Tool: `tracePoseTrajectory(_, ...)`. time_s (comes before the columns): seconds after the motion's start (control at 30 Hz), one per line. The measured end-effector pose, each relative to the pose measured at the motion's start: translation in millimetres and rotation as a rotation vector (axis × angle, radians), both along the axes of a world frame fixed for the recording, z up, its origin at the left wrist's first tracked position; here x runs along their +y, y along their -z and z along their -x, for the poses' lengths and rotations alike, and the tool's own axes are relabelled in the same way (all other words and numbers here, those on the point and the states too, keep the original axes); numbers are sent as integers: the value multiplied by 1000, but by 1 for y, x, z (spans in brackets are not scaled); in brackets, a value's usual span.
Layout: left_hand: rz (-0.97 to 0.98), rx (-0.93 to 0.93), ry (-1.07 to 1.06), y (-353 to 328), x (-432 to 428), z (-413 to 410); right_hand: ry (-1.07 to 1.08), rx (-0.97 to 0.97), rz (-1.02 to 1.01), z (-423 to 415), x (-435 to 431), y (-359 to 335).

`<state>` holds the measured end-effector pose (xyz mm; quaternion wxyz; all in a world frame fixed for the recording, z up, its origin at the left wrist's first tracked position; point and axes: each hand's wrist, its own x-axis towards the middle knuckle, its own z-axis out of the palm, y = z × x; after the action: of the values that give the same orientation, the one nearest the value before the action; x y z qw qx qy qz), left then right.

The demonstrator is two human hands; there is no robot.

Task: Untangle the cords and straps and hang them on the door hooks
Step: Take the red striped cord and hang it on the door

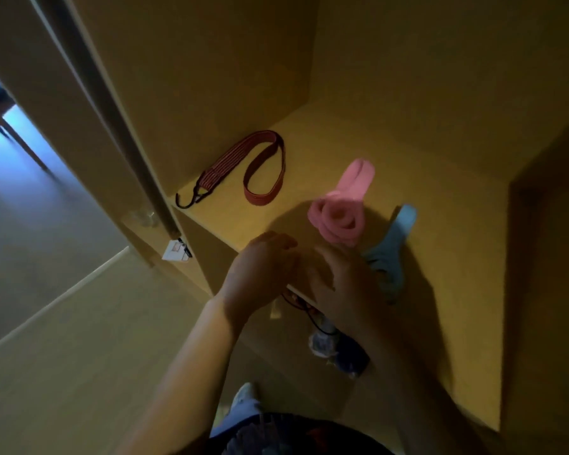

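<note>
A red striped bungee strap (243, 169) with a dark end hook lies at the back left of the yellow shelf (457, 257). A pink strap (340, 211), partly rolled, lies mid-shelf. Beside it on the right lies a light blue strap (391, 254). My left hand (260, 267) and my right hand (339, 280) are close together over the shelf's front edge, blurred by motion. A thin dark-red cord (304, 310) hangs out from under them. The hands hide how they hold it.
The shelf sits inside a yellow cupboard, with an open door (79, 103) at the left and a white tag (174, 251) at its lower edge. Below the shelf lies a blue-and-white bundle (335, 353). Chair legs (17, 133) stand on the floor at the far left.
</note>
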<state>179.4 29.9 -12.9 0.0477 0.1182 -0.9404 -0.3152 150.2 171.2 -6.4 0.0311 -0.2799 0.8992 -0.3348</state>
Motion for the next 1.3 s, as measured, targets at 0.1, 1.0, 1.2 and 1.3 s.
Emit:
tracePoseTrajectory(0.1, 40, -2, 52, -1, -35, 17, 35, -7, -5, 10, -32, 0)
tracePoseTrajectory(1.0, 122, -145, -98, 17, -156, 124, 199, 24, -129, 49, -132, 6)
tracePoseTrajectory(1.2, -108, -28, -4, 12, -148, 113, 227, 40, -61, 45, -134, 9)
tracePoseTrajectory(1.3, -179, -41, 8, 16, -143, 109, 239, 44, -49, 38, -130, 10)
